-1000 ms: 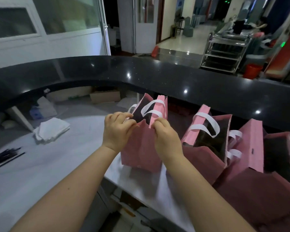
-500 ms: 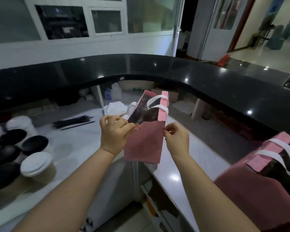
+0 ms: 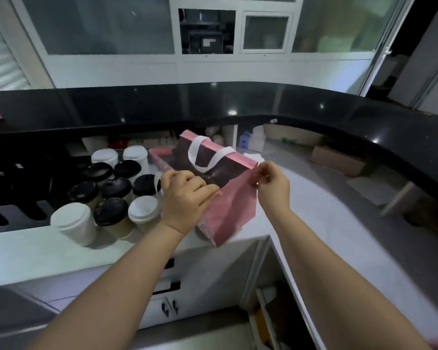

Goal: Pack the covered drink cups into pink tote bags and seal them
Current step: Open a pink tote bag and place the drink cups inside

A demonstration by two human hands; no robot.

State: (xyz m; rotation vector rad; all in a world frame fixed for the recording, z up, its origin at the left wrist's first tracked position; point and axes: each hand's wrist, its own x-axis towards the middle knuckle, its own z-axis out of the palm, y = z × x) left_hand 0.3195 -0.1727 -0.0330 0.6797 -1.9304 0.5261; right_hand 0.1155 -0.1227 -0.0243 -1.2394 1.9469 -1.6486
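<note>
- We note the black counter ledge point(image 3: 288, 107) curving across the far side and round to the right; it fences off the working area and takes no part in the packing.
- The white worktop point(image 3: 321, 223) lies below and nearer than it, turning a corner at centre. It serves as the packing surface.
- The pink tote bag point(image 3: 230, 213) sits at that near corner, tilted, mouth up and spread wide. We cannot tell whether its base rests fully on the worktop or is partly lifted. The inside is dark, so we cannot confirm any cup within.
- The covered drink cups point(image 3: 116, 188) stand upright in a cluster on the left of the worktop, just beside the bag, some with white lids and some with black. We judge them staged there for a short reach into the bag.
- The left hand point(image 3: 185, 198) grips the bag's near left rim, fingers curled over the edge.
- The right hand point(image 3: 271, 183) pinches the right corner of the rim between thumb and fingertips. Together the two grips pull the mouth apart, which we judge is preparation for loading; sealing is not yet begun.
- The white handle point(image 3: 204, 169) hangs loose inside the far rim, clear of both hands.
</note>
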